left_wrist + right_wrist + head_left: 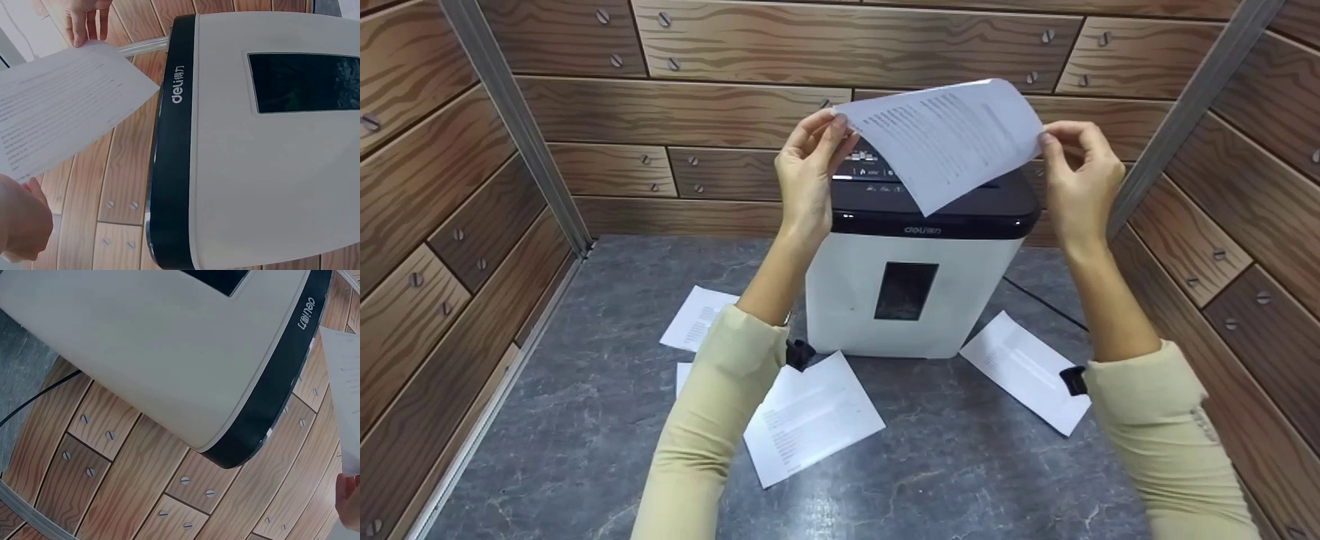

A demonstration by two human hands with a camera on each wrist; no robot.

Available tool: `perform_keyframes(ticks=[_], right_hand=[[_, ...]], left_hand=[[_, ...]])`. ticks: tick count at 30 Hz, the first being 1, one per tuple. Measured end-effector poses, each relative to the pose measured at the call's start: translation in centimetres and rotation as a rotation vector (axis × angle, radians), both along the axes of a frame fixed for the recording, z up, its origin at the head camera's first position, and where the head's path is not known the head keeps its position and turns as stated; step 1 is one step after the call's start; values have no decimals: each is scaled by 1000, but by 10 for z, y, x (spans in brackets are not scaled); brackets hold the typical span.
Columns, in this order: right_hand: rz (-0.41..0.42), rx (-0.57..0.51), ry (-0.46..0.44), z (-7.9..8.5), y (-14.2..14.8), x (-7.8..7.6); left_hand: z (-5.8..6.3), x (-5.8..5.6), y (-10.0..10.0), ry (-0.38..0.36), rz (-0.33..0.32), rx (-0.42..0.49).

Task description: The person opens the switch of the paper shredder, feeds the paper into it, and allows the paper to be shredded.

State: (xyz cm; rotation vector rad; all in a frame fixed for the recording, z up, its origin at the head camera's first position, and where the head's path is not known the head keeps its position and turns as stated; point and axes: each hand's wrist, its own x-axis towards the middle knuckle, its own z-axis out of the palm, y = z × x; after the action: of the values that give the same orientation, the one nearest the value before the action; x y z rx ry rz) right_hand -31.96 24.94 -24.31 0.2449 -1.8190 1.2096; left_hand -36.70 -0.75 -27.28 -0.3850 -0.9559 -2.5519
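A printed sheet of paper (952, 135) is held up over the black top of a white paper shredder (847, 292), curving between two hands. My left hand (810, 165) pinches its left corner between thumb and fingers. At the opposite corner, my right hand (1080, 176) pinches the right edge. One corner of the sheet droops toward the shredder's front rim; whether it touches the top I cannot tell. In the left wrist view the same sheet (73, 104) appears beside the shredder's dark lid (174, 146). Only part of my right hand (350, 500) shows in the right wrist view.
Printed sheets lie on the grey marbled table: one in front of the shredder (814, 420), one at the right (1027, 371), one at the left (697, 319), partly under the left arm. A black cord (1046, 304) runs off right. Wood-patterned walls (735, 112) enclose the table.
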Motion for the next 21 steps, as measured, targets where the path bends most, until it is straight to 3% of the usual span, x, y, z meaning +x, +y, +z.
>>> perform_keyframes(ticks=[2, 3, 7, 9, 10, 18, 19, 21], right_hand=[[4, -3, 7, 2, -2, -3], [6, -4, 10, 2, -2, -4], [-1, 10, 22, 3, -3, -8], [-7, 22, 25, 1, -2, -12], [-9, 28, 24, -1, -2, -14], [-15, 42, 53, -9, -2, -24], [-16, 48, 59, -10, -3, -24], [-22, 62, 61, -11, -3, -25]], left_hand=[[3, 3, 0, 27, -4, 30], [1, -3, -1, 22, -12, 38], [16, 18, 0, 19, -21, 84], [18, 20, 0, 12, -30, 97], [25, 33, 1, 14, -31, 113], [18, 25, 3, -8, -27, 127], [17, 22, 4, -19, -22, 121], [7, 6, 3, -37, -13, 99]])
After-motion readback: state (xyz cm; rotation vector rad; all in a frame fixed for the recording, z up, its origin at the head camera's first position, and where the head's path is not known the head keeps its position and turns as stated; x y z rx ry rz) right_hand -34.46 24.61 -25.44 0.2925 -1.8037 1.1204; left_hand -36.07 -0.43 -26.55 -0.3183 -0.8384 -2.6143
